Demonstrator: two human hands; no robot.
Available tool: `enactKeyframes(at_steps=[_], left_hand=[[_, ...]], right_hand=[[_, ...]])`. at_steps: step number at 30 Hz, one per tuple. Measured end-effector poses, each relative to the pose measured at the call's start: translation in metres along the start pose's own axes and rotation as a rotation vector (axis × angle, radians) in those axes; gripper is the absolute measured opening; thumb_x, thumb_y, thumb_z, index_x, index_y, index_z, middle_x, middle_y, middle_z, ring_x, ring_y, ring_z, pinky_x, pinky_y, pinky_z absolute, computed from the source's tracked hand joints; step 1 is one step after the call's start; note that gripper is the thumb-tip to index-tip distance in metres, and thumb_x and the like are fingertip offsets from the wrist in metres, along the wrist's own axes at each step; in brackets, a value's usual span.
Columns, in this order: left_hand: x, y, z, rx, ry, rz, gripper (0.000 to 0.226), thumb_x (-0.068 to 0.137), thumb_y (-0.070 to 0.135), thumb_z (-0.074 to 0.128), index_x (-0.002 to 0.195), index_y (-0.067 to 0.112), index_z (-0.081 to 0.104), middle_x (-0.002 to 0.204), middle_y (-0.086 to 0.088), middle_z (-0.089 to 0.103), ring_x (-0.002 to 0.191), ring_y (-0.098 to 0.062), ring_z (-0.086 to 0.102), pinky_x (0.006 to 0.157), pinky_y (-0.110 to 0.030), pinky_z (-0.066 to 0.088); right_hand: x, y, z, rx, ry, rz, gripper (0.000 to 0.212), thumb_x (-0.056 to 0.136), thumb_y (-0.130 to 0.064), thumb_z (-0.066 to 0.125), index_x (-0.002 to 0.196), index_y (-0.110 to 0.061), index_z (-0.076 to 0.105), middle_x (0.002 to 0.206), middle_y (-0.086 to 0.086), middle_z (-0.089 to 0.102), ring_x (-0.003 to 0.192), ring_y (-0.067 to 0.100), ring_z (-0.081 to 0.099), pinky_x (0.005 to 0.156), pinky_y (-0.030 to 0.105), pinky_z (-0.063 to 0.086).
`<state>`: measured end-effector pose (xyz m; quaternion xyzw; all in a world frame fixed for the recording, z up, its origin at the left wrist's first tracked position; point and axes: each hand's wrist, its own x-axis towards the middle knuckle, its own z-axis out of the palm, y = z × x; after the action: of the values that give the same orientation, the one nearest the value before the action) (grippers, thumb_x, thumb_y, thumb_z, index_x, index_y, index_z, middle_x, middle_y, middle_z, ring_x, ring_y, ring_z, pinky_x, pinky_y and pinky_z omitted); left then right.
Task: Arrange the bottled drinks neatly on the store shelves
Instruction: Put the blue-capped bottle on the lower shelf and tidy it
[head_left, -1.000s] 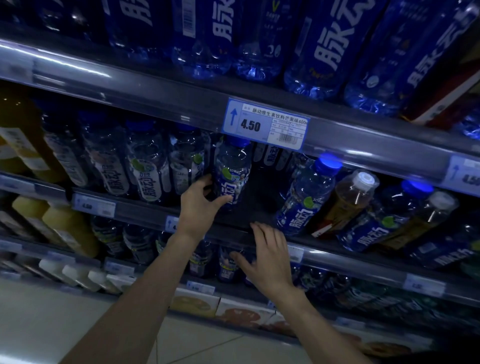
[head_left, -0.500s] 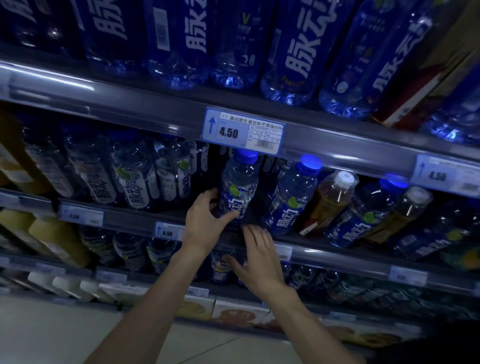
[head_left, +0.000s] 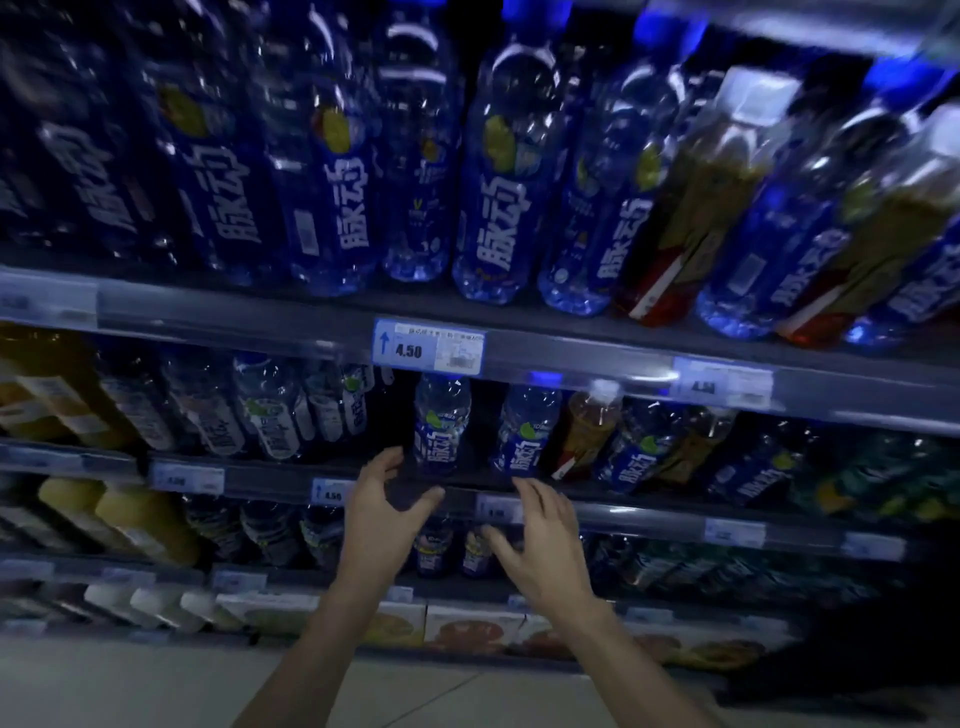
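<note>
Both hands are raised in front of the middle shelf (head_left: 467, 491), and neither holds anything. The left hand (head_left: 382, 512) is spread wide, fingers curled and thumb out toward the right, just below and left of a blue-labelled bottle (head_left: 439, 423) that stands upright at the front edge of that shelf; whether a fingertip touches the bottle cannot be told. The right hand (head_left: 540, 543) is also wide, fingers splayed, just under a second blue-labelled bottle (head_left: 524, 434) that leans slightly to the right. Between the two bottles lies a dark gap. Right of the second bottle stands an amber drink with a white cap (head_left: 589, 428), then more blue bottles, tilted. A price tag reading 4.50 (head_left: 428, 346) hangs on the rail of the shelf above, directly over the first bottle. That upper shelf carries a row of large blue bottles (head_left: 498, 171), blurred. Left of the first bottle, a cluster of paler-labelled bottles (head_left: 270, 410) fills the middle shelf.
</note>
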<state>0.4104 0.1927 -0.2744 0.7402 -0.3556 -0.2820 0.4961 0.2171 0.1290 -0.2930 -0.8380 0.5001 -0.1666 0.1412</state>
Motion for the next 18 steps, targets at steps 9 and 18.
enactKeyframes(at_steps=[9, 18], left_hand=[[-0.051, 0.064, 0.046, 0.053, -0.084, 0.107, 0.056, 0.085, 0.039, 0.069, 0.135, 0.03, 0.045, 0.132, 0.014, 0.05, 0.117, -0.003, 0.047, 0.096, -0.025, 0.041], [-0.06, 0.099, 0.152, 0.093, -0.102, 0.161, 0.057, 0.087, 0.033, 0.068, 0.138, 0.023, 0.044, 0.135, 0.009, 0.047, 0.118, -0.003, 0.044, 0.094, -0.017, 0.033]], right_hand=[[-0.02, 0.034, -0.078, 0.072, 0.113, 0.194, 0.063, 0.092, -0.052, 0.053, 0.143, -0.018, 0.038, 0.139, -0.001, 0.047, 0.128, 0.016, 0.043, 0.106, 0.031, 0.035], [-0.021, 0.119, -0.115, 0.171, 0.146, 0.338, 0.06, 0.092, -0.045, 0.057, 0.142, -0.016, 0.039, 0.139, 0.005, 0.047, 0.125, 0.023, 0.047, 0.1, 0.039, 0.043]])
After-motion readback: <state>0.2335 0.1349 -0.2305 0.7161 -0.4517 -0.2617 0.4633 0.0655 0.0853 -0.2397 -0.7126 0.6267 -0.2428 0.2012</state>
